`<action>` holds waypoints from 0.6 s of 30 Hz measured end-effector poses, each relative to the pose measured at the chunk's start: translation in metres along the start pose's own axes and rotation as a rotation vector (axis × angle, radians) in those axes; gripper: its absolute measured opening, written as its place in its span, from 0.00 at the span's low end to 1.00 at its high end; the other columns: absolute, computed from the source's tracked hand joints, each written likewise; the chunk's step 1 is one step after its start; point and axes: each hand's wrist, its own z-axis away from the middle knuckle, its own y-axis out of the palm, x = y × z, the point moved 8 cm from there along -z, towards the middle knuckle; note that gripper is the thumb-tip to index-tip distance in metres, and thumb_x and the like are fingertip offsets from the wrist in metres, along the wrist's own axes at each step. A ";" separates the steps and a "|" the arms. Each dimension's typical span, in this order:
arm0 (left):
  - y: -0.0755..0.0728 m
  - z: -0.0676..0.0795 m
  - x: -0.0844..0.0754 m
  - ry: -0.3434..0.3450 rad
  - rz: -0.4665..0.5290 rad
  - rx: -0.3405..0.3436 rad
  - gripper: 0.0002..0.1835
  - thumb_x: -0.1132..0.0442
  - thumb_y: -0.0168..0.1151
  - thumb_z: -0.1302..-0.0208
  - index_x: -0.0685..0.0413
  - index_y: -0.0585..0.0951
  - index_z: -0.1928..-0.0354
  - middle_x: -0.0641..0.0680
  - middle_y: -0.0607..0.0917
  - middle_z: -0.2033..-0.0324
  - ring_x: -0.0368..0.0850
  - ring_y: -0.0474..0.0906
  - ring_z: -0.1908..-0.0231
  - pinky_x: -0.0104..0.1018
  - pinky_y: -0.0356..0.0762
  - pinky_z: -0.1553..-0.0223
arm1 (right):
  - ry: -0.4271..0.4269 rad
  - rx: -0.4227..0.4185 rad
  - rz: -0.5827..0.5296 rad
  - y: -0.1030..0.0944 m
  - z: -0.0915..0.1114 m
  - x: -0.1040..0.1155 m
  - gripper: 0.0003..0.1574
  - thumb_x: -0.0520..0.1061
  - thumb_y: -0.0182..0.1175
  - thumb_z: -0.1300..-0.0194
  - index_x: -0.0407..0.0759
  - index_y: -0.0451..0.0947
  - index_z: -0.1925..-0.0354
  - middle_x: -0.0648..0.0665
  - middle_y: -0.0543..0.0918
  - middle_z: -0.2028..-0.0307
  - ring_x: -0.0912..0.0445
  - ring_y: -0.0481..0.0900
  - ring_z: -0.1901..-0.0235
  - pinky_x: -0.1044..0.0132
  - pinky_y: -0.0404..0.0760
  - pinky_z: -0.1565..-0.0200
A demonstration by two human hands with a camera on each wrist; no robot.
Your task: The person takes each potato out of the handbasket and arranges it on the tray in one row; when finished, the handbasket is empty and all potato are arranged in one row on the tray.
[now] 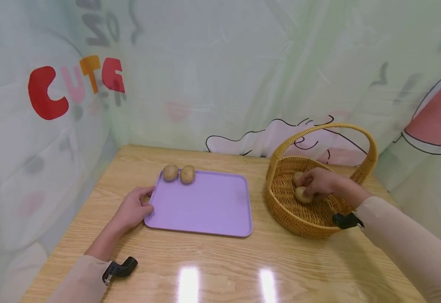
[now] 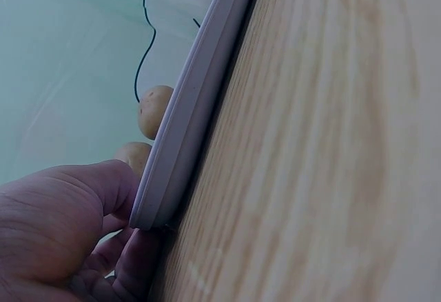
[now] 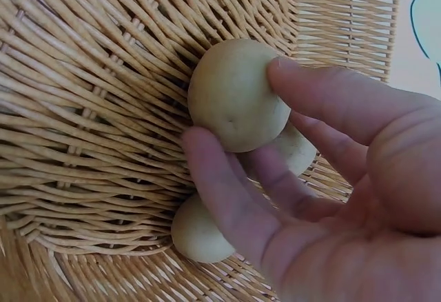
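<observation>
Inside the wicker basket [image 1: 286, 219], my right hand [image 1: 320, 183] pinches a potato [image 3: 238, 95] between thumb and fingertips. Two more potatoes lie in the basket close by: one potato [image 3: 298, 152] partly behind the fingers, another potato [image 3: 200, 233] below them. At the left, my left hand [image 1: 131, 208] grips the left edge of a purple tray [image 1: 209, 206], thumb at the rim and fingers around the side. Two potatoes, a left potato [image 1: 170, 172] and a right potato [image 1: 187, 174], sit side by side in the tray's far left corner.
Tray and basket stand on a wooden table [image 1: 220, 261], the basket to the right. Its tall arched handle [image 1: 334, 125] rises over the opening, near my right forearm. A printed curtain [image 1: 205, 84] hangs behind the table and along its left side.
</observation>
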 end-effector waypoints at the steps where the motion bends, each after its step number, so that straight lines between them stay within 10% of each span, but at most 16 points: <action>1: -0.001 0.000 -0.001 0.001 -0.003 -0.001 0.34 0.75 0.58 0.46 0.69 0.68 0.33 0.64 0.73 0.47 0.47 0.69 0.72 0.31 0.70 0.75 | 0.012 0.003 -0.021 0.000 0.000 -0.001 0.31 0.38 0.66 0.42 0.28 0.72 0.42 0.27 0.71 0.44 0.44 0.73 0.51 0.53 0.80 0.58; 18: -0.003 0.000 -0.002 0.019 -0.016 -0.016 0.33 0.75 0.59 0.47 0.71 0.69 0.35 0.64 0.74 0.51 0.46 0.68 0.73 0.32 0.70 0.76 | 0.036 0.012 -0.128 0.005 0.009 0.001 0.28 0.37 0.65 0.45 0.31 0.70 0.46 0.35 0.72 0.53 0.49 0.75 0.61 0.52 0.80 0.61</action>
